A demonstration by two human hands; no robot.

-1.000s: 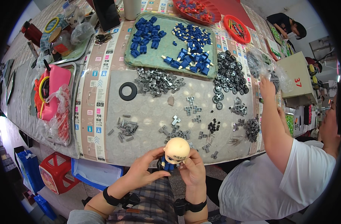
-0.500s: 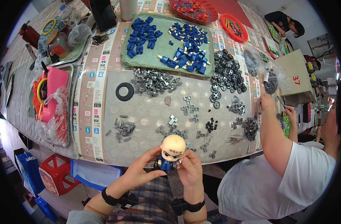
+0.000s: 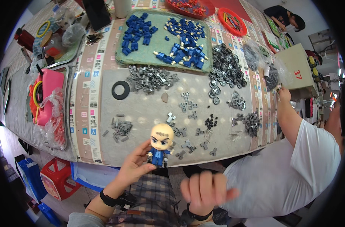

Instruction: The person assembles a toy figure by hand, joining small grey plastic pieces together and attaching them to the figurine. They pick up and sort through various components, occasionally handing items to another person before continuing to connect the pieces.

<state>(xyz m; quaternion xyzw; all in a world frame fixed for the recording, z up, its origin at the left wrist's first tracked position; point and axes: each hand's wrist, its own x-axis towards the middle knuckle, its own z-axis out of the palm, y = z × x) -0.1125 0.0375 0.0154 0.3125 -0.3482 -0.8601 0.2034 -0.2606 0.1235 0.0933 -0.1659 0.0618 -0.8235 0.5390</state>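
Figurine (image 3: 158, 151), bald, blue-suited: upright, gripped in fingers of left hand (image 3: 131, 166). Right hand (image 3: 205, 191): blurred, fingers bent, whether gripping cannot be told. Grey pieces (image 3: 122, 128): loose on desk (image 3: 144, 108), beyond left fingers.

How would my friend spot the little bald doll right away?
Find the big table, then its near edge. There the left hand holds an upright doll in blue. Unlike the loose grey pieces beyond, it has a big, bald, cream-coloured head.
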